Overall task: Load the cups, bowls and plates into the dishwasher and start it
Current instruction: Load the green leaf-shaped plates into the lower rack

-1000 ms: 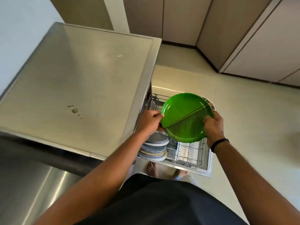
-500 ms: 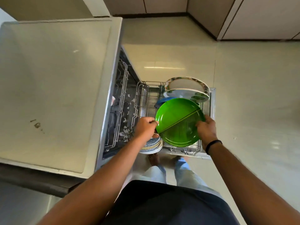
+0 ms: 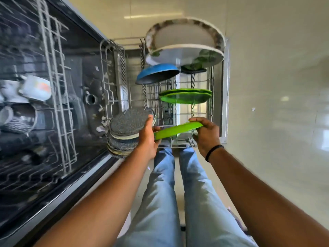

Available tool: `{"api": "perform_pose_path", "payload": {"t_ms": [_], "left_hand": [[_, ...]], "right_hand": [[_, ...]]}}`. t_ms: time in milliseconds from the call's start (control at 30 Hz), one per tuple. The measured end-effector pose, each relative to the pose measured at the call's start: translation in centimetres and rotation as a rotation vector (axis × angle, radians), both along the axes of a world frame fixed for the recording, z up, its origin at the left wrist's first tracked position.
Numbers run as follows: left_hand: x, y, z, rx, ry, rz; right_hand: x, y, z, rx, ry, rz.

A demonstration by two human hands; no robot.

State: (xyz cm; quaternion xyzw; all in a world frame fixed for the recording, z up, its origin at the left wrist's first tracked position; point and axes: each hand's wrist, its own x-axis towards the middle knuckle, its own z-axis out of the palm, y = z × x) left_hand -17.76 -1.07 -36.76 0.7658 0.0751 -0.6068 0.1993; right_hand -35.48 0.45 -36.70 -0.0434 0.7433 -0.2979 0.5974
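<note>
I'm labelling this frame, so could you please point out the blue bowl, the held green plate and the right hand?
blue bowl [image 3: 156, 72], head view, outer side.
held green plate [image 3: 176, 129], head view, rim.
right hand [image 3: 207, 135], head view, back.

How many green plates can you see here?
2, perhaps more: one held over the rack's near end by the left hand and right hand, one standing mid-rack, possibly two nested there.

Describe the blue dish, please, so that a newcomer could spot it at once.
Find the pulled-out lower rack of the dishwasher. Among its upright dishes, the blue bowl stands between the big white plates and the green plates. It is the only blue piece.
</note>
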Motion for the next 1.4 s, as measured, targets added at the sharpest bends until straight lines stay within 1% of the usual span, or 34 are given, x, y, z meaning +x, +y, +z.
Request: {"api": "perform_pose_path", "payload": {"t_ms": [100, 267, 333, 433, 467, 500, 633, 700, 833, 967, 1067, 1267, 1333, 1400], "left_hand": [[-0.2, 1.2, -3.8, 0.110, 0.012, -0.101], [-0.1, 1.5, -8.0, 0.085, 0.047, -0.132], [-0.3, 1.0, -9.0, 0.068, 0.057, -0.124], [-1.1, -0.1, -10.0, 0.006, -0.017, -0.134], [-1.5, -0.6, -10.1, -0.012, -0.039, -0.163], [-1.9, -1.1, -10.3, -0.020, -0.053, -0.179], [-4.0, -3.1, -10.7, -0.048, -0.084, -0.209], [-4.7, -4.0, -11.4, -0.066, -0.116, -0.217], [-5.4, -5.5, -12.5, -0.032, -0.144, -0.247], [-5.9, -6.1, -12.7, -0.018, -0.095, -0.302], [-5.8, -6.2, -13.0, -0.011, -0.102, -0.316], [-5.7, -5.9, -13.4, -0.007, -0.130, -0.332], [-5.9, -5.6, -13.9, 0.020, -0.131, -0.347], [-6.3, -5.4, -13.9, 0.071, -0.088, -0.344]], "right_hand": [[0.2, 1.6, -2.8, -0.012, -0.064, 0.010], [-1.1, 2.8, -5.2, -0.031, -0.150, 0.000], [-1.6, 2.6, -5.5, 0.004, -0.228, -0.086], [-2.4, 1.5, -5.7, 0.095, -0.349, -0.342], [-2.4, 1.0, -5.6, 0.118, -0.353, -0.387], [-2.3, 0.5, -5.6, 0.132, -0.323, -0.404], [-1.8, -1.3, -6.9, 0.150, -0.082, -0.344], [-2.0, -2.5, -7.8, 0.175, -0.040, -0.329], [-2.7, -4.3, -9.9, 0.207, -0.031, -0.307], [-3.3, -5.4, -11.7, 0.276, -0.033, -0.278], [-3.8, -5.7, -12.6, 0.303, -0.067, -0.289], [-3.7, -5.8, -12.9, 0.318, -0.106, -0.291], [-3.5, -5.8, -12.8, 0.330, -0.101, -0.261], [-3.2, -5.7, -12.7, 0.364, -0.083, -0.209]]}}
